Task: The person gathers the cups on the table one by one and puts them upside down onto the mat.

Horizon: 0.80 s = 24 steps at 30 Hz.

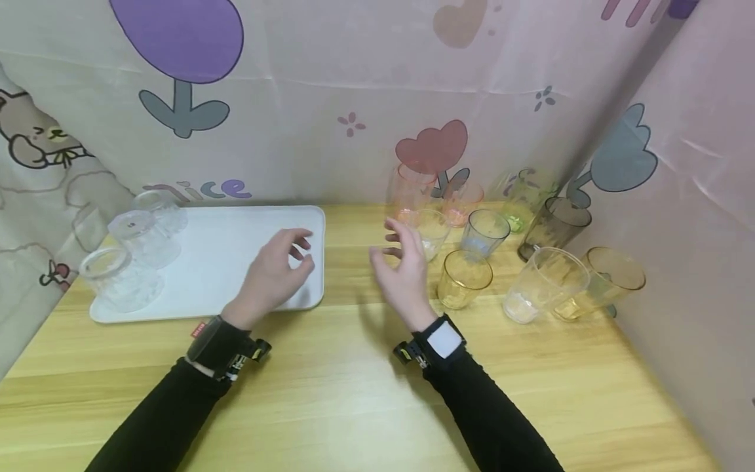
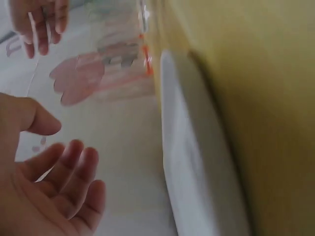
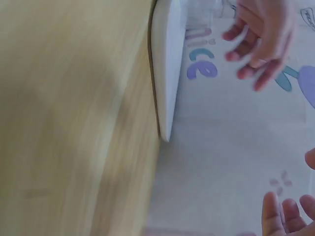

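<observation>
Head view: wooden table (image 1: 354,400) bounded by a printed curtain backdrop (image 1: 330,111). Left side, white tray (image 1: 236,249) bearing three clear glasses (image 1: 126,262) set mouth-down in its far-left corner. Right side, a cluster of upright and leaning tumblers: pink tall glass (image 1: 407,190), small pink glass (image 1: 461,202), clear glass (image 1: 432,231), blue-tinted glass (image 1: 483,233), yellow glass (image 1: 463,278), green glass (image 1: 522,196), smoke-grey glass (image 1: 551,226), large clear glass (image 1: 542,283) and amber glass (image 1: 601,282), the last two tilted and touching. Left hand (image 1: 272,274) hangs over the tray's near-right corner, fingers loosely curled, grasping nothing. Right hand (image 1: 404,265) hovers between tray and cluster, fingers relaxed and released, nearest the clear glass and the yellow glass, touching neither. Left wrist view: left palm (image 2: 44,196) empty, fingers relaxed; tray edge (image 2: 197,162) just beside it; the right hand's fingertips (image 2: 42,22) at top left; pink glass blurred beyond. Right wrist view: tray edge (image 3: 167,73) against the table; left hand (image 3: 261,39) loosely bent, empty; right fingertips (image 3: 285,214) at the bottom corner. Judgement: both hands stand between pickups, with glasses being gathered onto the tray; the next move likely calls for the right hand to close round a nearby tumbler without knocking its neighbours.
</observation>
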Tool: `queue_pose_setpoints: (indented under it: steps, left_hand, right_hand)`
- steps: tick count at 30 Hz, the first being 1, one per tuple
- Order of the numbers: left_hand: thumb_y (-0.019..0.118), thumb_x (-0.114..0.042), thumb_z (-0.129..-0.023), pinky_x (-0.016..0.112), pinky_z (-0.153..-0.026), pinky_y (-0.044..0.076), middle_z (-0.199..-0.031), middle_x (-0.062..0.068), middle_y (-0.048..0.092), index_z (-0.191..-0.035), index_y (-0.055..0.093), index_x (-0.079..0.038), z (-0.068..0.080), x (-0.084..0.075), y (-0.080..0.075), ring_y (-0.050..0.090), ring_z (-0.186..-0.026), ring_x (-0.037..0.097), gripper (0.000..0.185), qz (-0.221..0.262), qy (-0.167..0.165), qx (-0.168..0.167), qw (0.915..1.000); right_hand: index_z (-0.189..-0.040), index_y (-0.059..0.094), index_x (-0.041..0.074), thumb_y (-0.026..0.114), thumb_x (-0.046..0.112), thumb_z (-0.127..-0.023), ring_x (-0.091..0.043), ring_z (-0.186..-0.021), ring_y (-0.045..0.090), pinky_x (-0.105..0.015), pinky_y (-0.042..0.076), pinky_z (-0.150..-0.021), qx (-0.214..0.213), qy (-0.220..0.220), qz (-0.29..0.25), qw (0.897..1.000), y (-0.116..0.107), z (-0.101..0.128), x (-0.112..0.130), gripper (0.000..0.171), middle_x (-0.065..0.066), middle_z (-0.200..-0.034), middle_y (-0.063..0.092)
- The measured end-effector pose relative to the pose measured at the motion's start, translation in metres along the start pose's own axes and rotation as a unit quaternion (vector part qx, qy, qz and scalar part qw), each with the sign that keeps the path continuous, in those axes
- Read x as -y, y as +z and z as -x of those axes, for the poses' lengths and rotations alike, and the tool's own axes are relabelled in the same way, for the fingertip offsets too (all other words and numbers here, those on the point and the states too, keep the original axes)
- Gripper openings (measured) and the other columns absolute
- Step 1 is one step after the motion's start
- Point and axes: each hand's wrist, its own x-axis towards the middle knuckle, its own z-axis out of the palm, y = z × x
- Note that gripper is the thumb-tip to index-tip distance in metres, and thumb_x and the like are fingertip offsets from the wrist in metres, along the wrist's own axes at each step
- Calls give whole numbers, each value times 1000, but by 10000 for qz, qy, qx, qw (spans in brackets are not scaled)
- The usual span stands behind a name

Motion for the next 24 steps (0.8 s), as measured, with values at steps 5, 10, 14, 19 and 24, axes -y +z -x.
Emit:
queue_pose_setpoints:
  steps: [5, 10, 14, 19, 24]
  left_hand:
    - [58, -21, -95, 42, -81, 55, -119, 9, 65, -135, 63, -4, 4, -3, 15, 63, -100, 25, 44, -296, -179, 843, 9958]
    - [62, -23, -93, 43, -85, 56, -119, 11, 64, -136, 61, 0, 6, -4, 21, 63, -101, 25, 48, -737, -134, 1664, 9832]
    - [68, -22, -90, 44, -88, 56, -115, 10, 63, -135, 60, 0, 7, -4, 24, 61, -102, 25, 51, -1056, -164, 1984, 9743]
    - [69, -13, -85, 40, -81, 55, -109, 8, 61, -136, 60, 1, 9, -4, 25, 59, -95, 22, 54, -1211, -244, 2102, 9698]
    - [69, -11, -84, 37, -74, 52, -103, 4, 62, -137, 58, 2, 9, -2, 25, 58, -90, 21, 56, -1206, -324, 2103, 9696]
  right_hand:
    - [-145, 52, 0, 71, 1, -89, -26, -123, 51, -48, 50, -103, -471, -266, 516, 9972, -31, 6, 1, 59, -17, -139, 53]
    - [-151, 46, 3, 76, 7, -87, -24, -139, 37, -51, 32, -115, -854, -80, 1203, 9890, -62, 9, 0, 70, -14, -150, 45]
    - [-159, 33, 7, 81, 15, -86, -23, -148, 21, -53, 21, -121, -1028, 470, 1491, 9823, -81, 15, -3, 87, -12, -161, 30]
    - [-165, 17, 13, 85, 22, -85, -22, -154, 13, -54, 17, -125, -1068, 1287, 1350, 9766, -95, 28, -9, 105, -7, -168, 16]
    - [-167, 4, 15, 85, 23, -86, -25, -157, 9, -54, 11, -127, -937, 1855, 1043, 9726, -104, 35, -12, 114, -8, -171, 9]
